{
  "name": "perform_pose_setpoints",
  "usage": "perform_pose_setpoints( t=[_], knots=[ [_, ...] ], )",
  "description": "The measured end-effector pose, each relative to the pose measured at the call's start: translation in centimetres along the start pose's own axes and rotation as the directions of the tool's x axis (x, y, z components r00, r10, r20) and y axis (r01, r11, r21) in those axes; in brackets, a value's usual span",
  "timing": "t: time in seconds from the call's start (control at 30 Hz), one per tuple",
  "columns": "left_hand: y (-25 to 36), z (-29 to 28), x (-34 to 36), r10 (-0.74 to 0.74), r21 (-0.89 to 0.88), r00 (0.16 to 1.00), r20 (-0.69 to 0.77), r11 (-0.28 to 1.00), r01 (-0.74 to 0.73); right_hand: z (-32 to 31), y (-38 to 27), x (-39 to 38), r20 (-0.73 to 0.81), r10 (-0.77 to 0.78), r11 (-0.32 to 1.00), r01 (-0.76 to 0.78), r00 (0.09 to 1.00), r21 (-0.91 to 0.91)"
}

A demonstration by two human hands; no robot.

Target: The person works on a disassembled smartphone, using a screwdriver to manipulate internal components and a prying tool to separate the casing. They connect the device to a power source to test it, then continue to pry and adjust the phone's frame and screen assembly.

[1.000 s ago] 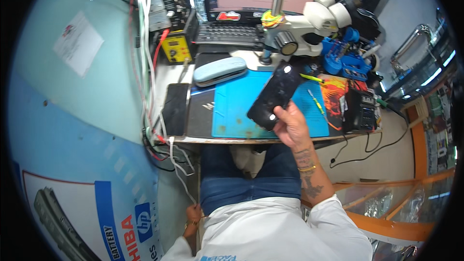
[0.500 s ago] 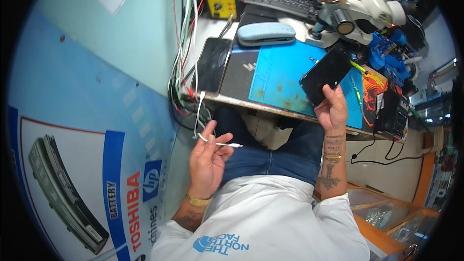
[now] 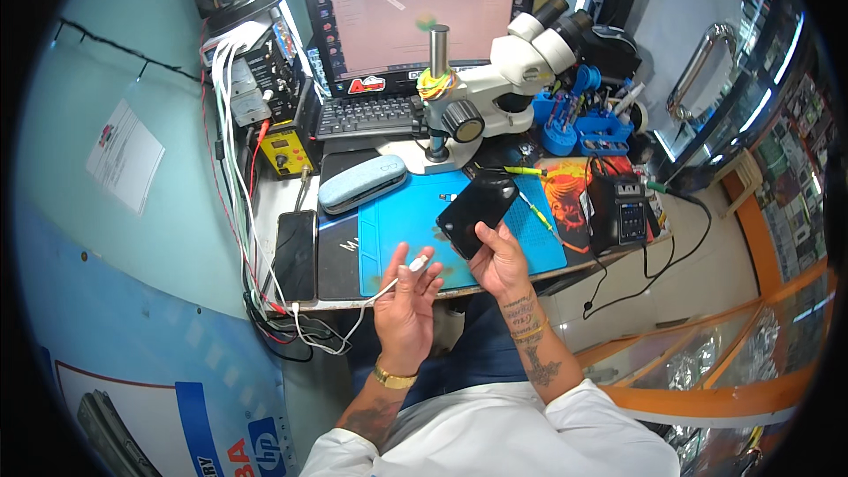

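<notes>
Currently, R hand (image 3: 500,267) is clamped on the black phone (image 3: 475,210), thumb on the near face, fingers tucked behind it. The phone is up in the hand over the mat, held at a slant, top end leaning away to the R. Looks: flat slab, rounded corners, v. dark, a bit glossy, w/ a small light spot nr its L edge; can't tell if that's the screen or back.

L hand (image 3: 405,311) is palm-up, thumb & fingertips together on the plug (image 3: 420,262) of a white cable (image 3: 359,321), other fingers loosely spread. Plug is white w/ a lighter tip, pointing up & R; it's nr the phone but apart from it. Cable is thin, dropping below the L hand & looping back to the desk edge. Gold watch (image 3: 395,378) on the L wrist.

Under/behind the hands: blue mat (image 3: 375,234), w/ brownish stains. Yellow-green pen-like tool (image 3: 535,212) lies just R of the phone. Grey-blue case (image 3: 362,184) sits at the mat's top L corner; 2nd phone (image 3: 295,256), dark-faced, lies flat on the desk (image 3: 276,196) to the L.

Further out: white microscope (image 3: 534,57) behind the mat, keyboard (image 3: 367,115) & lit monitor (image 3: 424,26) at the back, yellow-fronted box (image 3: 287,152) back L, blue organizer (image 3: 602,139) w/ tools back R.
</notes>
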State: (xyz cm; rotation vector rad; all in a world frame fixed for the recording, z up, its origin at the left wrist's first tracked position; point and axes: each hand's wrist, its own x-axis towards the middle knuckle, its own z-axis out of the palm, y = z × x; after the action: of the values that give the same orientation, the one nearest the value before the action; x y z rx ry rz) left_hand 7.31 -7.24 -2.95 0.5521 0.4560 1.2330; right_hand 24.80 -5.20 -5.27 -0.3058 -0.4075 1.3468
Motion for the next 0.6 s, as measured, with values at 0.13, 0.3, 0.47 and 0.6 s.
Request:
perform_pose_setpoints(
  t=[0.13, 0.3, 0.47, 0.6],
  knots=[
    [-2.0, 1.1, 0.9, 0.005, 0.001, 0.994, -0.107, 1.0, -0.004, 0.3, 0.0, -0.1, -0.023, 0.002, 1.0, -0.001, 1.0, 0.026],
    [-3.2, 2.0, 2.1, 0.076, 0.067, 0.974, -0.214, 0.996, -0.063, -0.1, 0.2, -0.1, -0.022, 0.009, 1.0, -0.009, 1.0, -0.027],
    [-4.1, 1.6, 2.2, 0.135, 0.103, 0.975, -0.178, 0.988, -0.118, 0.1, 0.4, 0.0, -0.014, -0.046, 0.996, 0.045, 0.999, -0.074],
    [-4.3, 1.4, 2.3, 0.156, 0.094, 0.972, -0.177, 0.986, -0.141, 0.6, 0.6, -0.1, 0.002, -0.081, 0.989, 0.081, 0.997, -0.124]
  ],
)
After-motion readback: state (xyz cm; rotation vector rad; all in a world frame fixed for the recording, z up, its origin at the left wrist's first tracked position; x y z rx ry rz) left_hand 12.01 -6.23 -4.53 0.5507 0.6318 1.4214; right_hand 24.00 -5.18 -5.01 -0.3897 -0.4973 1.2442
